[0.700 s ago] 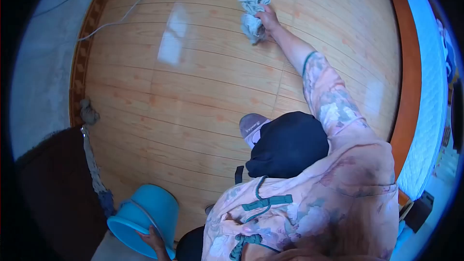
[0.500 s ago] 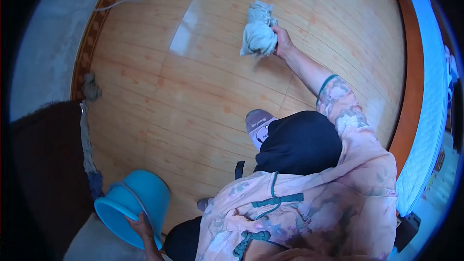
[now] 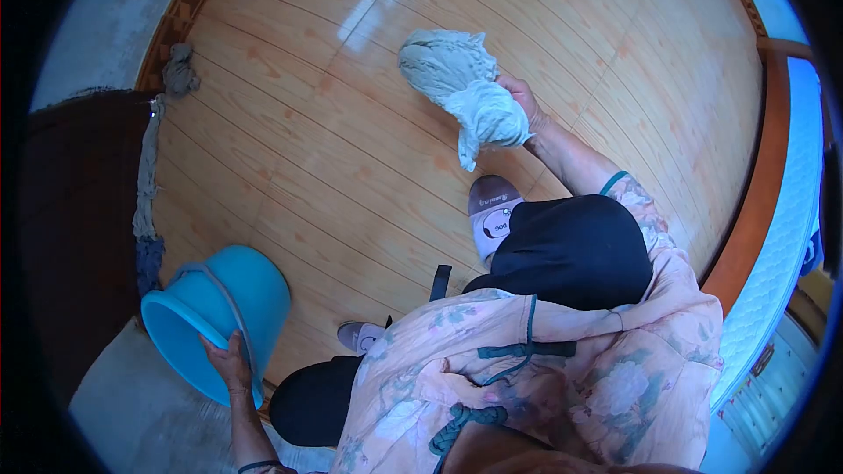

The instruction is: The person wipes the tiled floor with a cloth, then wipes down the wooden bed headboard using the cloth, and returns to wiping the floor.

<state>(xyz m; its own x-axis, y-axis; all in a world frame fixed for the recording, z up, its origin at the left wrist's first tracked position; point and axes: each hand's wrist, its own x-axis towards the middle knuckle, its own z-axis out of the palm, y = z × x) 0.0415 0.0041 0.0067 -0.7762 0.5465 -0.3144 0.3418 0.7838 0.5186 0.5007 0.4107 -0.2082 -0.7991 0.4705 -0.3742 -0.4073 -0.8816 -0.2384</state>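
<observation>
My right hand (image 3: 524, 108) is closed on a bunched, pale grey-green cloth (image 3: 448, 66), which hangs above the wooden floor in front of my slippered foot. Part of the cloth droops toward the slipper (image 3: 494, 211). At the lower left, my left hand (image 3: 230, 362) grips the rim of a blue bucket (image 3: 263, 294), with the fingers closed over its edge. The bucket is tilted, its mouth turned to the lower left, and the grey handle (image 3: 230, 303) lies across its side.
A dark brown door or panel (image 3: 83, 202) stands on the left, with rags (image 3: 147, 184) along its edge and a grey rag (image 3: 180, 70) by the wall. On the right is a wooden bed frame (image 3: 746, 219) with a light blue mattress (image 3: 777, 254).
My right hand has drawn the cloth back closer to my foot, and more of the cloth now hangs spread out. The view has shifted; the bucket, still in my left hand, appears higher and further left.
</observation>
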